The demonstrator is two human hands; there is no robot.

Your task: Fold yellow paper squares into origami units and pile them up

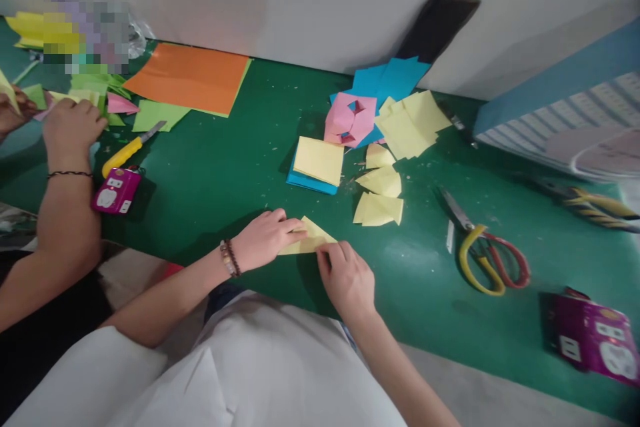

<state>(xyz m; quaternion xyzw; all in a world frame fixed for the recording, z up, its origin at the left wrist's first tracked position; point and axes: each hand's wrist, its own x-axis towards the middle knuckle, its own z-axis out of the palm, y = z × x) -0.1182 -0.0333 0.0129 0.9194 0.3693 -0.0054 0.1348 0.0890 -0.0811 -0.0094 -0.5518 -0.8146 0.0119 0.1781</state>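
Here we go, both hands are right on it! The left hand [265, 238] clamps the folded yellow paper [309, 241] from the far side, fingers pressed over the fold, while the right hand [345, 280] grips its near corner. That paper sits between them, close to the front edge of the green surface [240, 180].

Straight ahead of the paper, a yellow square stack [318, 160] rests on blue paper [310, 185], with a pink paper model [350, 120] just beyond. To the paper's right lie folded yellow pieces [379, 209], and farther along come scissors with yellow and red handles [487, 260], then a purple packet [593, 340] near the surface's edge.

Well left of the paper, a co-worker's hand [73, 130] is pressing down among green paper scraps [90, 83], next to a yellow craft knife [131, 150] and an orange sheet [187, 78]. Behind the paper runs a white wall [320, 0], with a dark board [437, 27] leaning against it!
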